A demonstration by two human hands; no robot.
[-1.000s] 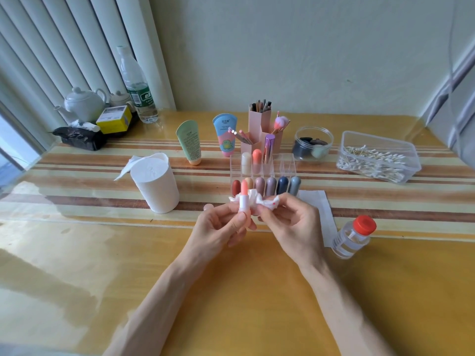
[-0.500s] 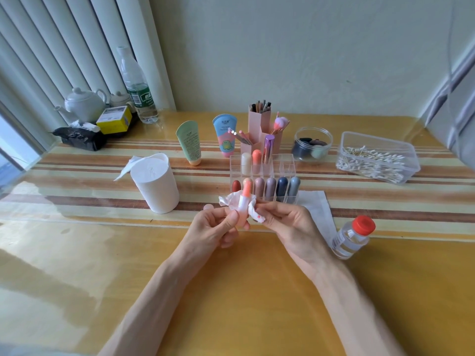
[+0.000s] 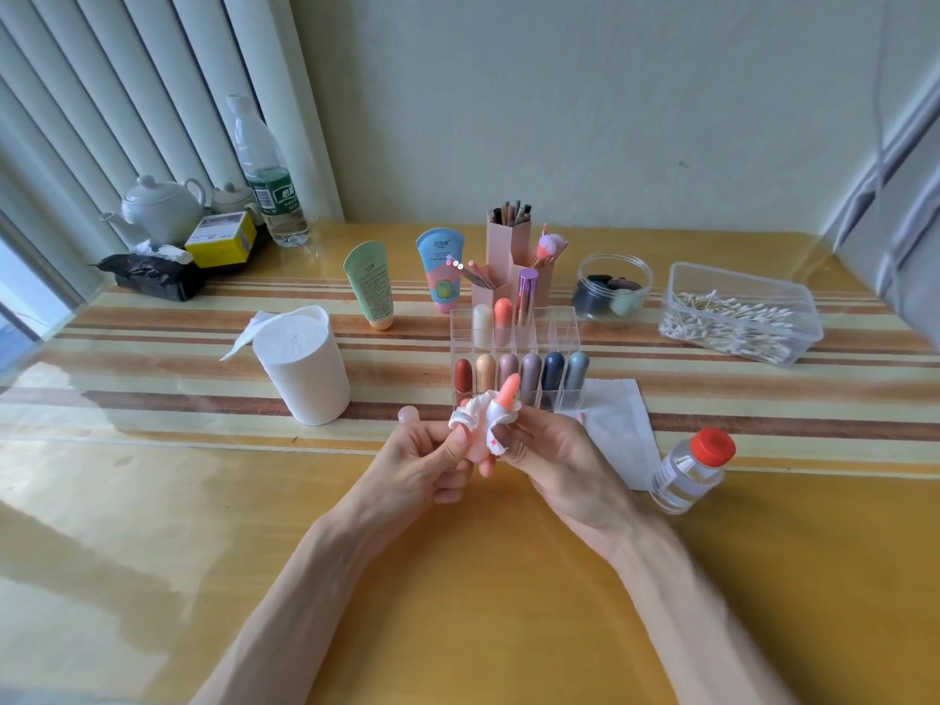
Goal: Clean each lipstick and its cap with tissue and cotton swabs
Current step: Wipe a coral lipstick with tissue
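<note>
An open lipstick with a coral tip and pale pink base is held above the table's near half. My left hand grips its base. My right hand pinches a crumpled white tissue, stained red, wrapped around the lipstick's neck. Right behind stands a clear acrylic organizer with several capped lipsticks in its front row. A clear tub of cotton swabs sits at the right. A flat tissue lies under my right wrist side.
A white tissue roll stands at the left. A small clear bottle with a red cap lies right of my right hand. Two cream tubes, a pink brush holder, a sponge jar, a teapot and a water bottle line the back.
The lipstick has tilted to the right. My right hand has drawn the tissue round its neck, from beside it to wrapped over my left thumb side.
</note>
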